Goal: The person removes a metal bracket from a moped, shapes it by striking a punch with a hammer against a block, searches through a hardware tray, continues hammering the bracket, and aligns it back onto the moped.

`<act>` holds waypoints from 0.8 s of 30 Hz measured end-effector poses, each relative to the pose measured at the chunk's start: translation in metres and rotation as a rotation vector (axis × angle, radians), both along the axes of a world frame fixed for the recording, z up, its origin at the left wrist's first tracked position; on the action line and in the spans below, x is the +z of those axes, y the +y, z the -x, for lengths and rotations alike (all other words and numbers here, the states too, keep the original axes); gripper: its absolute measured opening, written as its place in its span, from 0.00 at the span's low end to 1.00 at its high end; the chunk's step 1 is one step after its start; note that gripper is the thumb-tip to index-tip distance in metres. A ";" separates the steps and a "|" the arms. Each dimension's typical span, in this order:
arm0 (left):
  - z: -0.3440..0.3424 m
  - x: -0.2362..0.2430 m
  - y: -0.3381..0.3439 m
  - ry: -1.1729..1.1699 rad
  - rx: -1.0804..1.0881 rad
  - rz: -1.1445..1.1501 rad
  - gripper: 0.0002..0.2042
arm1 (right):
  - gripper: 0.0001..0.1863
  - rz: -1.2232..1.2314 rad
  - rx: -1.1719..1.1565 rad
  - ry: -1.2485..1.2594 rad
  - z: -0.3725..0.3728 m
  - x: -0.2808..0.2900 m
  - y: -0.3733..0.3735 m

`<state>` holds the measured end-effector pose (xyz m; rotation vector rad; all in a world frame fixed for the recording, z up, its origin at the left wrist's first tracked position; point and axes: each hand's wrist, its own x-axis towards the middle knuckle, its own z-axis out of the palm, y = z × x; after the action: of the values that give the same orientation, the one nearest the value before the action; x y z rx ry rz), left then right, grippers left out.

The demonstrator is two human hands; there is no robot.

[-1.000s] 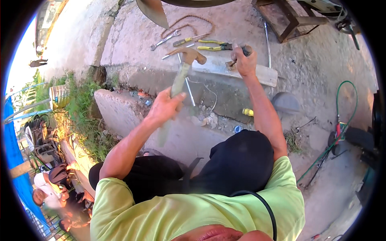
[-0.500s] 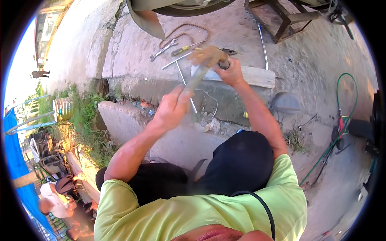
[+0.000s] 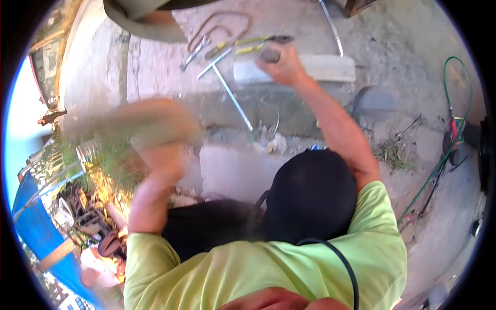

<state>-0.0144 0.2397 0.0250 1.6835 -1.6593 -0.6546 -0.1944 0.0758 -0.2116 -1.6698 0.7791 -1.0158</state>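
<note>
My left hand point(image 3: 168, 124) is raised at the left, smeared by motion. Its fingers seem wrapped round a long greyish-brown tool point(image 3: 98, 124), too blurred to name exactly. Farther right, my right hand point(image 3: 289, 64) is closed round a short dark piece with a flat round end point(image 3: 270, 55), just above a pale plank point(image 3: 328, 68). Left of that hand, a T-handle wrench point(image 3: 225, 85) lies on the concrete. Beyond it are a combination wrench point(image 3: 195, 52), a screwdriver point(image 3: 217, 49), yellow-handled pliers point(image 3: 256, 45) and a brown rope point(image 3: 248, 26).
A long metal rod point(image 3: 332, 28) lies at the upper right, near a metal stand point(image 3: 357, 6). A curved grey panel point(image 3: 147, 27) overhangs the far side. Right of my knee point(image 3: 312, 194) are a grey half-round block point(image 3: 374, 99), a grass tuft point(image 3: 395, 154) and a green hose point(image 3: 426, 188).
My left hand has swung left with the blurred tool, away from my right hand. My right hand, still closed on the dark piece, sits slightly higher and farther left in the picture. The view has shifted.
</note>
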 end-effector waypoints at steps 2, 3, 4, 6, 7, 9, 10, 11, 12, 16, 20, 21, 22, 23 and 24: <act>-0.008 -0.061 0.015 -0.008 0.062 -0.409 0.23 | 0.13 0.052 -0.006 -0.070 -0.011 -0.010 0.010; -0.005 -0.063 0.010 0.248 0.133 -0.504 0.27 | 0.12 0.121 -0.071 -0.063 0.001 -0.022 0.000; -0.004 -0.041 0.026 0.467 0.258 -0.587 0.30 | 0.11 0.137 -0.087 -0.079 -0.001 -0.018 0.020; 0.001 -0.024 0.033 0.436 0.258 -0.431 0.28 | 0.08 -0.067 0.003 -0.166 0.006 -0.012 0.011; 0.002 -0.026 0.020 0.403 0.209 -0.248 0.27 | 0.07 -0.049 -0.016 -0.100 0.007 -0.012 0.011; 0.000 -0.035 0.022 0.364 0.214 -0.295 0.27 | 0.11 -0.022 -0.079 -0.110 0.005 -0.009 0.005; -0.002 -0.043 0.029 0.324 0.221 -0.374 0.27 | 0.11 -0.018 -0.065 -0.110 0.004 -0.009 0.004; -0.004 -0.052 0.035 0.365 0.233 -0.449 0.27 | 0.11 -0.078 -0.099 -0.137 0.004 -0.011 0.000; -0.003 -0.067 0.040 0.378 0.241 -0.451 0.27 | 0.11 -0.144 -0.135 -0.153 0.009 -0.017 -0.001; -0.005 -0.119 0.064 0.414 0.317 -0.616 0.30 | 0.15 -0.307 -0.252 -0.174 0.014 -0.008 -0.006; -0.008 -0.143 0.080 0.458 0.351 -0.733 0.30 | 0.17 -0.311 -0.261 -0.406 0.022 -0.005 -0.017; -0.008 -0.145 0.081 0.462 0.353 -0.735 0.30 | 0.17 -0.327 -0.252 -0.451 0.022 -0.004 -0.017; -0.008 -0.145 0.083 0.453 0.364 -0.739 0.30 | 0.17 -0.329 -0.251 -0.448 0.023 -0.002 -0.017; -0.009 -0.146 0.084 0.442 0.375 -0.743 0.30 | 0.17 -0.352 -0.256 -0.482 0.025 -0.001 -0.018; -0.008 -0.145 0.083 0.446 0.375 -0.744 0.30 | 0.17 -0.374 -0.262 -0.514 0.027 -0.001 -0.018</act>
<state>-0.0060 0.3230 -0.1196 2.0605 -0.7831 -1.4411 -0.2212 0.0576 -0.2122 -0.9451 0.7887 -1.3179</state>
